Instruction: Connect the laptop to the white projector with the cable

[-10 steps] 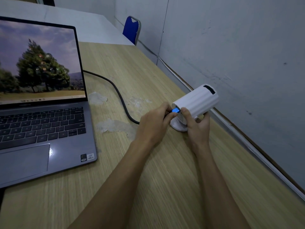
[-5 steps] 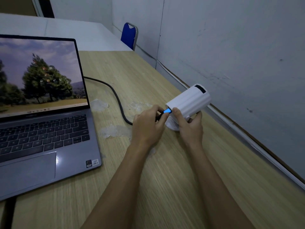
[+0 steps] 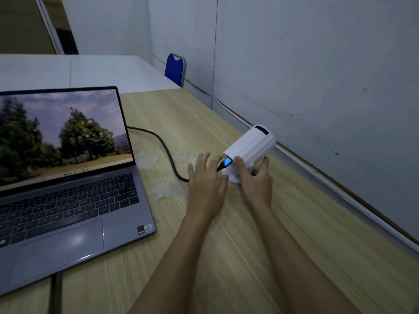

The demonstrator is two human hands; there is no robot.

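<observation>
Both forearms are showing bare to the frame edge, no sleeves, watch or rings visible; left hand and right hand are wearing no gloves.

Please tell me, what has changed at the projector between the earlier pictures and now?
The left hand has let go of the cable's plug: its fingers, pinched on the plug before, are now spread open just beside it. The plug sits at the rear of the white projector, its blue light on. The right hand still holds the projector at its base. The laptop and cable lie as before.
</observation>
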